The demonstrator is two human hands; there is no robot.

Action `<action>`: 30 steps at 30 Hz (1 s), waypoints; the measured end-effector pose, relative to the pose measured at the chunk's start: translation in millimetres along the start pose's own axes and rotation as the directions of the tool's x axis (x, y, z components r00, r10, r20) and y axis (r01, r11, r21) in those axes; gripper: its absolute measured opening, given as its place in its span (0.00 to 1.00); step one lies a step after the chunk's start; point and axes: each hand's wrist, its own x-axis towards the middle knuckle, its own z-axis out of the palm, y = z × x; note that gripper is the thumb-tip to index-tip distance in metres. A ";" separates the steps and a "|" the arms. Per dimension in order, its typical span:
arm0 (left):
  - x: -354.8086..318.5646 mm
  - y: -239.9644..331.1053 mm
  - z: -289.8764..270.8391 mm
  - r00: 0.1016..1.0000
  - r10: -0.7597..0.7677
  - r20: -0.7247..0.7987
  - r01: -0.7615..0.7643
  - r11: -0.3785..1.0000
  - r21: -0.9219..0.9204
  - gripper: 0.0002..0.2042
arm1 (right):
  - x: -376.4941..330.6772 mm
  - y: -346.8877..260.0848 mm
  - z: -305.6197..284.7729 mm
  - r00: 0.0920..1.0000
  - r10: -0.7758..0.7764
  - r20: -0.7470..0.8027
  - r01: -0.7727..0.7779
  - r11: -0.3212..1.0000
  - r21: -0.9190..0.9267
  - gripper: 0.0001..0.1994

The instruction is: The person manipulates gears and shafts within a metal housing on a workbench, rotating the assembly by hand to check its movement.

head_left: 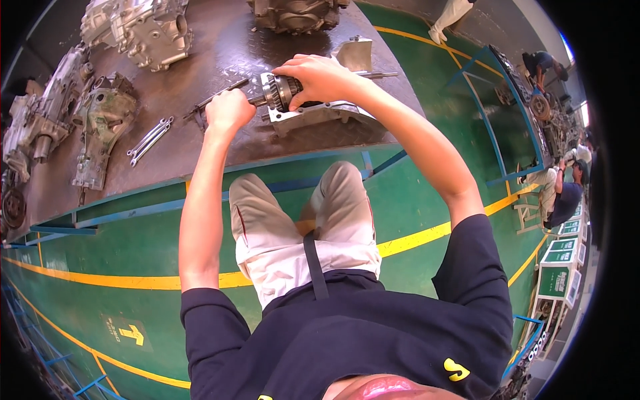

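One gear shaft, two-handed

Gripped at left by the curled left hand, apparently for steadiness; pinched across its gears by the right hand, likely for support, beside a housing on the surface

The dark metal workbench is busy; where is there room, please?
Bare patches: between the boxy silver casting and the dark rounded casting; between the chrome wrenches and the left forearm. Crowded: the left end and around the geared steel shaft.
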 end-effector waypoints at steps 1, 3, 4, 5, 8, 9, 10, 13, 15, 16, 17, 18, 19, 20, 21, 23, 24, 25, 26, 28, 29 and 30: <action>-0.5 -3.9 1.2 1.000 0.003 0.002 -0.003 1.000 0.004 0.15 | -0.3 -2.7 0.7 0.999 0.000 -0.032 0.001 0.999 0.038 0.42; -1.5 -7.0 0.8 0.999 0.027 -0.043 -0.027 1.000 0.006 0.18 | -5.3 -1.5 -0.5 1.000 0.025 -0.004 -0.025 0.999 0.042 0.41; -1.5 -3.0 -7.6 0.994 -0.013 0.107 0.016 0.999 -0.030 0.21 | -7.9 1.7 -0.2 0.998 0.062 0.003 -0.062 0.990 0.128 0.41; -2.8 -4.6 -5.6 0.994 -0.006 0.107 0.009 1.000 -0.028 0.21 | -10.6 5.3 0.3 0.995 0.097 0.012 -0.097 0.972 0.214 0.40; -14.7 -13.8 -8.2 0.951 0.263 -0.165 -0.303 0.904 -0.301 0.32 | -27.8 22.7 -6.7 0.997 0.060 -0.050 -0.051 0.987 0.150 0.36; -17.6 -9.1 -16.1 0.949 0.267 -0.167 -0.306 0.905 -0.295 0.32 | -35.5 28.1 -11.8 0.996 0.055 -0.073 -0.049 0.995 0.088 0.35; -22.6 -1.8 -22.3 0.918 0.320 -0.236 -0.391 0.834 -0.390 0.33 | -44.6 31.8 -14.8 0.997 0.059 -0.057 -0.056 0.997 0.054 0.33; -17.2 23.1 -35.6 0.855 0.508 -0.103 -0.509 0.787 -0.347 0.38 | -54.7 44.8 -16.4 0.998 0.050 -0.040 -0.048 0.998 0.049 0.32; -4.6 29.3 -27.4 0.841 0.530 -0.111 -0.538 0.798 -0.271 0.40 | -58.8 37.9 -17.0 0.995 0.101 -0.009 -0.100 0.993 0.070 0.33; 4.1 29.0 -28.1 0.833 0.550 -0.069 -0.544 0.788 -0.289 0.41 | -59.2 35.5 -19.5 0.988 0.150 0.023 -0.151 0.985 0.084 0.35; 10.9 27.6 -28.3 0.822 0.568 -0.027 -0.548 0.778 -0.306 0.42 | -60.1 42.7 -8.1 0.994 0.102 -0.031 -0.101 0.994 0.043 0.37; 11.1 29.4 -31.9 0.807 0.589 -0.043 -0.568 0.752 -0.335 0.40 | -61.0 43.3 -5.6 0.996 0.062 -0.068 -0.059 0.997 0.046 0.37; 15.3 31.6 -37.5 0.804 0.593 -0.036 -0.569 0.752 -0.333 0.40 | -62.1 44.6 -3.7 0.994 0.021 -0.105 -0.016 0.999 0.048 0.37; 23.1 33.4 -45.9 0.791 0.604 0.098 -0.546 0.769 -0.333 0.39 | -63.5 49.4 -5.7 0.994 0.100 -0.047 -0.095 0.990 0.105 0.37; 26.6 32.7 -54.8 0.767 0.597 0.235 -0.516 0.791 -0.329 0.39 | -60.7 44.5 -10.7 0.985 0.169 0.017 -0.170 0.972 0.163 0.37; 34.2 43.0 -71.5 0.744 0.569 0.350 -0.501 0.822 -0.270 0.40 | -63.3 55.4 -4.6 0.990 0.138 -0.003 -0.134 0.963 0.232 0.36; 42.0 45.8 -76.3 0.714 0.547 0.437 -0.473 0.837 -0.275 0.40 | -62.2 57.2 -2.1 0.992 0.123 -0.024 -0.115 0.968 0.221 0.35; 50.4 47.3 -79.0 0.677 0.521 0.520 -0.444 0.852 -0.277 0.40 | -61.1 58.6 0.4 0.993 0.107 -0.044 -0.096 0.973 0.209 0.35; 53.0 46.9 -79.5 0.683 0.493 0.539 -0.432 0.868 -0.246 0.40 | -59.9 59.6 2.8 0.994 0.099 -0.045 -0.087 0.972 0.218 0.35; 51.0 39.8 -71.0 0.715 0.577 0.395 -0.527 0.816 -0.238 0.37 | -60.4 62.9 4.9 0.997 0.041 -0.072 -0.025 0.977 0.211 0.34; 48.8 33.6 -63.8 0.716 0.656 0.238 -0.621 0.754 -0.212 0.35 | -61.6 63.2 6.7 0.997 0.035 -0.073 -0.019 0.976 0.218 0.34; 46.6 21.5 -52.7 0.633 0.774 0.019 -0.761 0.626 -0.172 0.32 | -60.3 59.6 5.4 0.996 0.024 -0.087 -0.004 0.975 0.222 0.33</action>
